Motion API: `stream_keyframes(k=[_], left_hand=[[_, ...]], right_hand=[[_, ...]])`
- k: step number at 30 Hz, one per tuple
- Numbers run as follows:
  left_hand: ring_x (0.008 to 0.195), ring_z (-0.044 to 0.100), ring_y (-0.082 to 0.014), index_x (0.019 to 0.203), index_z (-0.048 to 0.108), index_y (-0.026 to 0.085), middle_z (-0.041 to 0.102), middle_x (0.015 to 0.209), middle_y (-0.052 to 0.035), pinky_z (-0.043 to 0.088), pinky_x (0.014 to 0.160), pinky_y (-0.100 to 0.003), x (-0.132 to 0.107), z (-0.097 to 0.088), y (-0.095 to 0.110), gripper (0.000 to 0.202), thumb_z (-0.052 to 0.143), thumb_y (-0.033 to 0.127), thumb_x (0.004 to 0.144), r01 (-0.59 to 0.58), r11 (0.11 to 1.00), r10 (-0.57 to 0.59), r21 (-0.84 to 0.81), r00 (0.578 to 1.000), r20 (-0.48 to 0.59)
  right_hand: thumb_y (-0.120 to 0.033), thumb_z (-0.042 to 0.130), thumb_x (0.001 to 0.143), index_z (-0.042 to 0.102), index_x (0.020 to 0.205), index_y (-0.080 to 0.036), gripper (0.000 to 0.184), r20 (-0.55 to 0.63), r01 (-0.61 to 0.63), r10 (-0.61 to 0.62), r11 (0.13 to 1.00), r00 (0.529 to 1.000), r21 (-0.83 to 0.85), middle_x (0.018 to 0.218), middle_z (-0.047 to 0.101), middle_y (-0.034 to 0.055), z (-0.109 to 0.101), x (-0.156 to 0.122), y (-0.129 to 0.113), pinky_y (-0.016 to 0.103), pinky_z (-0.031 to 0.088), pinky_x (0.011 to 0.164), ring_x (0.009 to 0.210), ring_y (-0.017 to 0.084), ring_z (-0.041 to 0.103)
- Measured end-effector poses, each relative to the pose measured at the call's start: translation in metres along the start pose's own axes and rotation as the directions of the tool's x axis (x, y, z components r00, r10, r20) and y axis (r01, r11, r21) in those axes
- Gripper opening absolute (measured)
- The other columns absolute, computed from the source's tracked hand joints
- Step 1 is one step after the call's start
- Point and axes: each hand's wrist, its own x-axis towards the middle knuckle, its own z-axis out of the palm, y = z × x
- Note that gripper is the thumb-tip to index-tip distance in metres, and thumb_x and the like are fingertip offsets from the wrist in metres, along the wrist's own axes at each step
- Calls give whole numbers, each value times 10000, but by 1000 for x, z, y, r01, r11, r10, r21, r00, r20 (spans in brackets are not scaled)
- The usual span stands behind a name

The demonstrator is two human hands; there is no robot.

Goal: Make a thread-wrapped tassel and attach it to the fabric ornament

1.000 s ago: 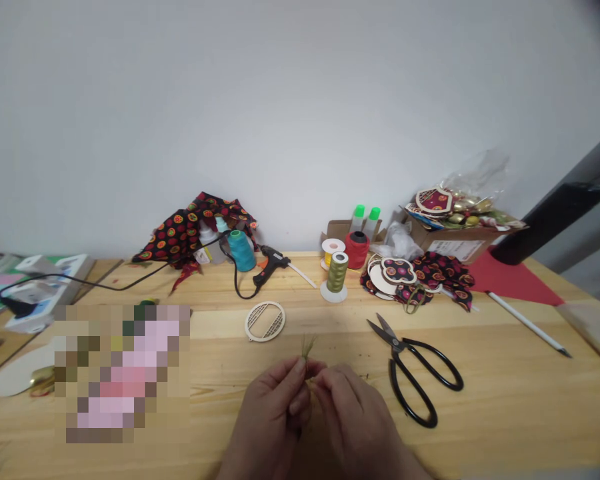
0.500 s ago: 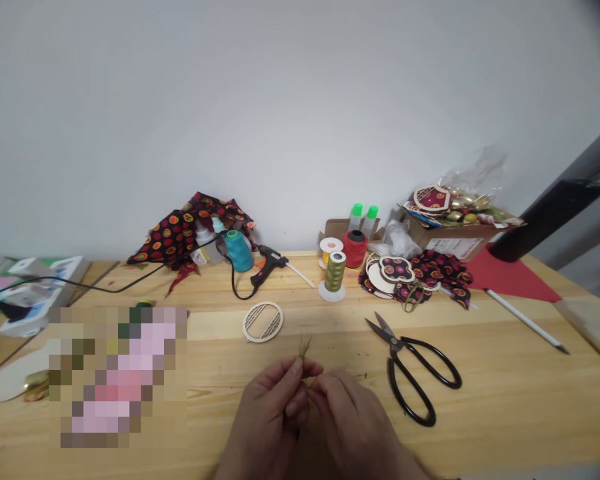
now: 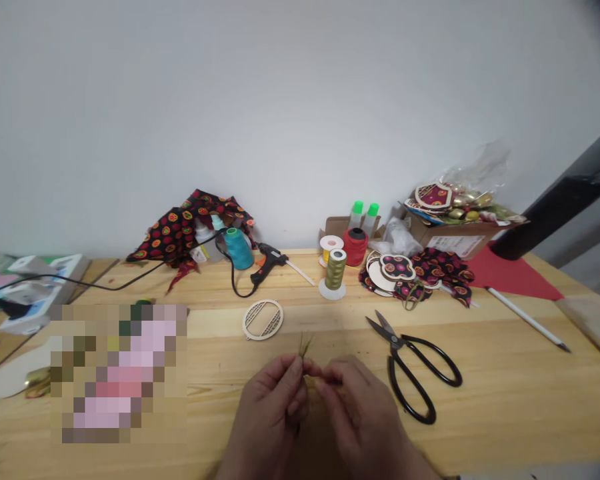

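My left hand [image 3: 267, 407] is almost fully closed: the thumb presses against the forefinger and keeps between them a small bundle of olive strands [image 3: 306, 345]. The loose ends of this bundle stand up above my fingertips, spread like a little brush. My right hand [image 3: 365, 403] is just beside, with its fingers bent inward and its tips near the lower part of the bundle. There the view is small and shaded, so I cannot tell if these fingers have hold of a strand or how tightly they meet.

Both hands are above the near part of the wooden table [image 3: 220, 360]. Ahead of them, slightly to the left, lies flat an oval wooden frame [image 3: 273, 325], with a strip of table wood between its lower rim and my fingers. To the right, the scissors [image 3: 396, 343] lie with the blades a little apart, pointing away from me; the lower handle loop comes near my right hand, so on this side the room is narrower. On the left the room is wider. The olive spool [image 3: 335, 272] and the glue gun [image 3: 267, 261] are farther, toward the back edge by the wall [image 3: 280, 120]. A white pencil [image 3: 527, 320] slants near the right edge.
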Motion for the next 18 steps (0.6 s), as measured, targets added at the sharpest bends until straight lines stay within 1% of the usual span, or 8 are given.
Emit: stream_keyframes(k=[2,4,6,8,10,14,16,18], left_hand=[[415,280,-26,700,661,121,403,462,64,198,402,-152,-1,1,-1,198,709,313,712,-17,999,17,34,1000,0],[411,278,-29,689,650,125,381,447,73,188,401,-158,-1,1,-2,218,706,334,710,-22,997,21,77,1000,5],[408,271,-32,699,645,125,361,436,80,178,400,-163,0,0,-4,236,701,354,710,-26,992,25,124,1000,11],[411,270,-35,709,641,127,350,436,83,176,403,-167,0,-2,-6,241,687,363,721,-35,986,32,165,999,18],[417,282,-34,697,634,127,387,463,70,179,406,-169,1,-3,-8,243,676,364,731,-47,980,42,192,999,28],[431,313,-33,680,632,124,488,550,29,188,409,-177,0,-3,-8,264,672,381,728,-57,963,52,263,998,25],[436,314,-38,672,633,122,475,540,29,190,411,-182,-1,-2,-8,279,664,393,731,-71,950,67,305,997,24],[437,300,-42,670,638,121,437,509,41,184,412,-186,-1,-2,-8,288,655,401,738,-91,938,85,334,996,34]], right_hand=[[-182,483,857,569,896,-183,95,-25,-127,130,986,991,105,834,607,50,-3,5,-1,281,459,701,793,172,576],[-231,538,832,597,882,-182,93,10,-271,278,929,961,253,805,604,38,-5,11,-2,278,466,685,768,170,577],[-262,600,784,636,875,-175,131,106,-405,398,818,911,410,766,602,27,-6,17,-3,274,473,660,735,171,578],[-260,647,734,675,838,-160,147,200,-493,461,704,865,511,741,607,26,-6,23,-5,273,470,652,716,171,577],[-237,669,702,700,758,-149,110,242,-529,484,645,841,552,704,617,25,-7,27,-7,266,455,655,703,166,573],[-202,680,678,694,646,-143,68,281,-546,492,559,824,624,599,611,8,-7,30,-10,253,431,630,635,145,555],[-194,680,677,681,629,-140,72,304,-556,497,505,813,660,552,595,-5,-6,30,-9,241,417,596,584,127,536],[-190,677,682,671,616,-136,86,301,-563,519,479,800,673,524,582,-14,-5,29,-8,227,397,567,551,109,513]])
